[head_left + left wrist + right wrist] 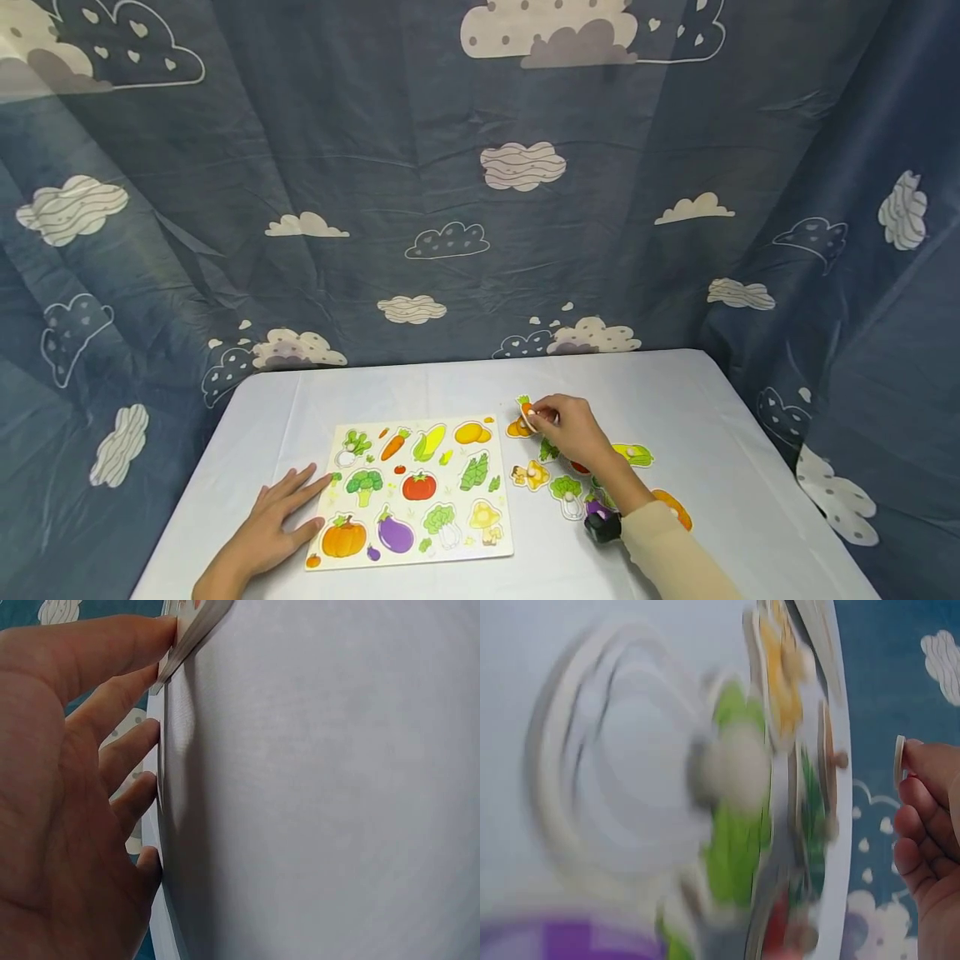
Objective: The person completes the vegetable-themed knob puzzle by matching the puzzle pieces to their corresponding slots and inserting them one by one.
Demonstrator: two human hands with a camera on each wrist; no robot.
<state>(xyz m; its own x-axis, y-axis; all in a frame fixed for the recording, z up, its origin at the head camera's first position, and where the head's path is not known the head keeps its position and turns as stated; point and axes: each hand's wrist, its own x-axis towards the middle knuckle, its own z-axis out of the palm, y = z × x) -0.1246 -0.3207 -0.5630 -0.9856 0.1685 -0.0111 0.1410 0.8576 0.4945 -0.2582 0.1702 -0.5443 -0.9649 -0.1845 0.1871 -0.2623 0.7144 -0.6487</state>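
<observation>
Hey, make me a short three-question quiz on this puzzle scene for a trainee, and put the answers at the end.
1. Where is the left hand in relation to the board? A, by its right edge; B, by its left edge; C, over its centre.
2. True or false: the right hand pinches a puzzle piece.
3. On the board, which big printed vegetable comes directly to the right of the big printed pumpkin?

Key:
1. B.
2. True.
3. The eggplant.
</observation>
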